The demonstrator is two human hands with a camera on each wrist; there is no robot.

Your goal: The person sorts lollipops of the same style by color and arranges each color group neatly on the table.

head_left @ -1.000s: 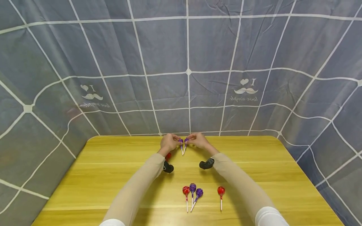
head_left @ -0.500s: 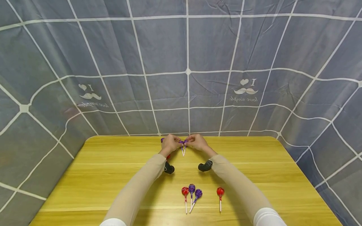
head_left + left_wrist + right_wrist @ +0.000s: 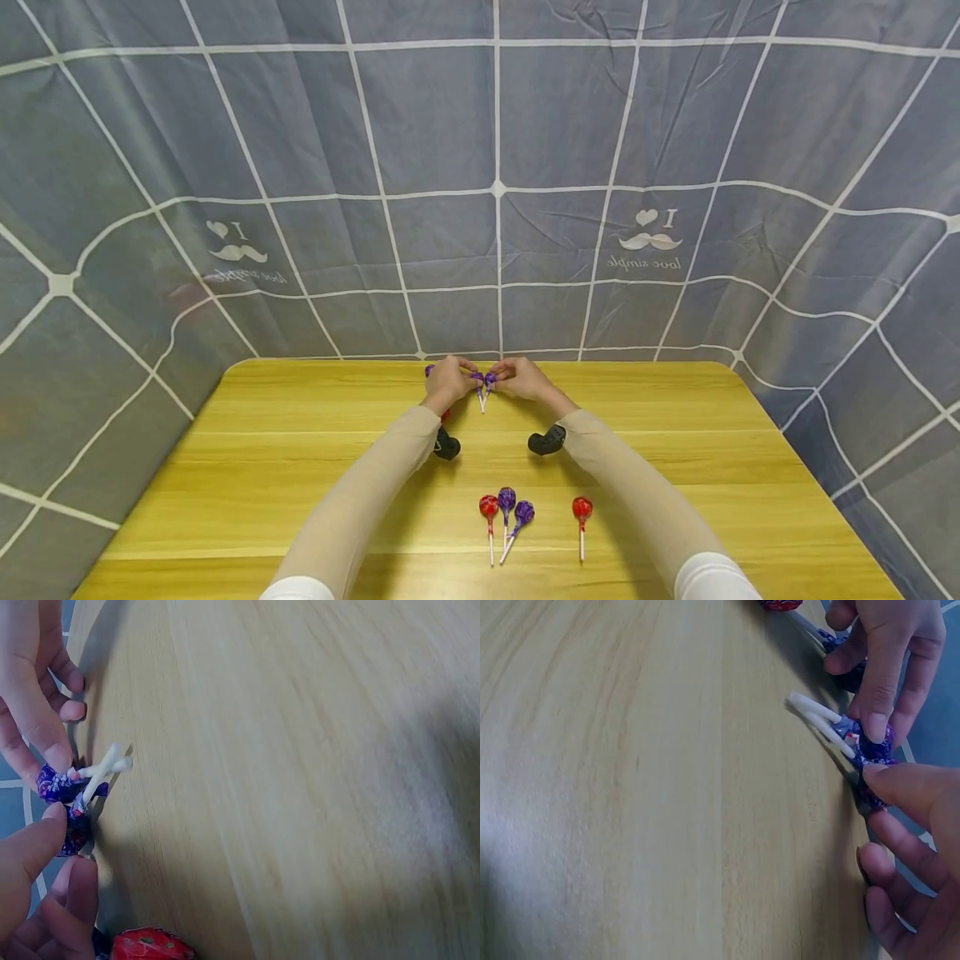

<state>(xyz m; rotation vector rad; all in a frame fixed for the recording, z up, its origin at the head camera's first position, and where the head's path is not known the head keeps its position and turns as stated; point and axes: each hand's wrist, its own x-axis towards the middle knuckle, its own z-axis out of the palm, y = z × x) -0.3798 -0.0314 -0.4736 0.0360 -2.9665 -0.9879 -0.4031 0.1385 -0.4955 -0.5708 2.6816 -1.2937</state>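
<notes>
At the table's far edge, my left hand (image 3: 448, 381) pinches a purple-wrapped lollipop (image 3: 477, 379) by its head between thumb and fingers. Facing it, my right hand (image 3: 523, 379) pinches a second purple lollipop (image 3: 490, 380) the same way. The two wrapped heads sit side by side, and in the left wrist view their white sticks (image 3: 100, 774) cross. Another purple lollipop (image 3: 429, 370) shows past the left hand, mostly covered by it. A red lollipop (image 3: 152, 943) lies near that hand, largely out of sight in the head view.
Nearer me on the wooden table (image 3: 300, 467) lie a red lollipop (image 3: 488, 506) and two purple ones (image 3: 507, 498), grouped with sticks toward me. A separate red lollipop (image 3: 582, 507) lies to their right. A grey gridded curtain (image 3: 450, 250) rises behind the table.
A purple lollipop beyond my left hand has come partly into view. Both hands keep their hold at nearly the same place, with only slight shifts of the two lollipops.
</notes>
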